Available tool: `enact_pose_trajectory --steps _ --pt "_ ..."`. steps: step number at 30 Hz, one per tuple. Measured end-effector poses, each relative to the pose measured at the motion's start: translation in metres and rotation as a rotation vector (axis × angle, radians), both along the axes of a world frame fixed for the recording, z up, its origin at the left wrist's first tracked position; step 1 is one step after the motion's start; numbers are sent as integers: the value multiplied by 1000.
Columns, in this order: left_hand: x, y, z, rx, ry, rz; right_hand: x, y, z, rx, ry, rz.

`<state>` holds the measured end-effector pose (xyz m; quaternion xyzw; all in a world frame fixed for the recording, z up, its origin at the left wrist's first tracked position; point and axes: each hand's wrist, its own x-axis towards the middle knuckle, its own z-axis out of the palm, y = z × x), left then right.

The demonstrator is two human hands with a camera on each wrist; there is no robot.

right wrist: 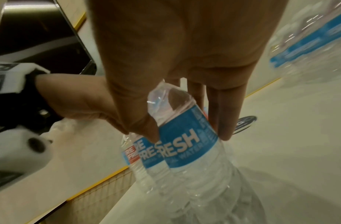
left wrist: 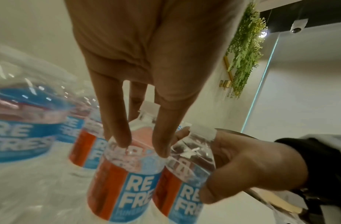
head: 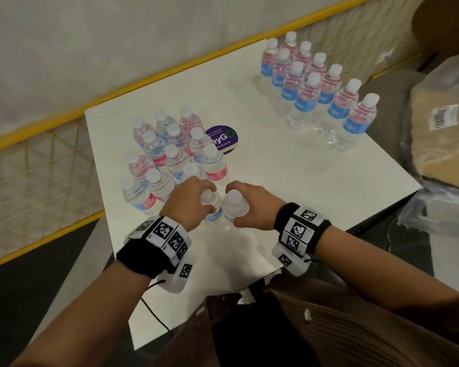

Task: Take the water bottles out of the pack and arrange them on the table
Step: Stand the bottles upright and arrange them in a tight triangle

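Left hand (head: 188, 200): fingers curled down over the shoulder of one bottle (head: 213, 207), with the fingertips (left wrist: 161, 145) pressing on the clear plastic just above the label, thumb side not visible. Grip is closed on the bottle.

Right hand (head: 252, 207): thumb on one side and fingers (right wrist: 226, 121) on the other side of a second bottle (head: 233, 205), pinching it at the top edge of the label. Grip is closed on the bottle.

Both held bottles stand upright on the white table (head: 289, 181), side by side and touching or nearly so, at the near edge of the left group (head: 170, 157).

Bottle appearance: small, clear plastic, ribbed lower body, white cap, wrap label in blue and red with white lettering reading "RE FRESH". Contents are clear.

Count, head view:
- Held bottles: two, one per hand.
- Left group: about twelve upright bottles packed close together just beyond the hands; the exact number cannot be confirmed because some are hidden behind others.
- Right group (head: 313, 86): eleven upright bottles in two diagonal rows at the far right corner of the table, well apart from the left group.

A round purple sticker (head: 223, 139) lies flat on the table just beside the left group. A plastic-wrapped carton (head: 440, 139) sits off the table to the right.
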<state>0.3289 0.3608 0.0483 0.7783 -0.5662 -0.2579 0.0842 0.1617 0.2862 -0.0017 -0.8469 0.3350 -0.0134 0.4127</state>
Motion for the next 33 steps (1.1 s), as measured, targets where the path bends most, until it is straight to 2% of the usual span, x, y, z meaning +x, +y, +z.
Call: enact_pose_trajectory --steps 5,14,19,22,24,28,31,33 --pt "-42 -35 -6 -92 42 -109 -44 -27 0 8 -64 -240" --pt "-111 -156 -22 -187 163 -228 -116 -86 -25 -45 -218 -747" --pt "-131 -216 -39 -268 322 -188 -134 -117 -26 99 -376 -966" --pt "-132 -229 -51 -341 513 -142 -138 -130 -37 102 -347 -1035" --pt "-130 -230 -73 -263 610 -89 -139 -136 -46 121 -343 -1073" --pt "-134 -234 -113 -102 564 -1 -138 -143 -58 157 -276 -1093" --pt "-138 -243 -121 -128 619 70 -134 -147 -65 158 -258 -1116" --pt "-136 -249 -128 -159 613 54 -132 -149 -70 153 -244 -1128"
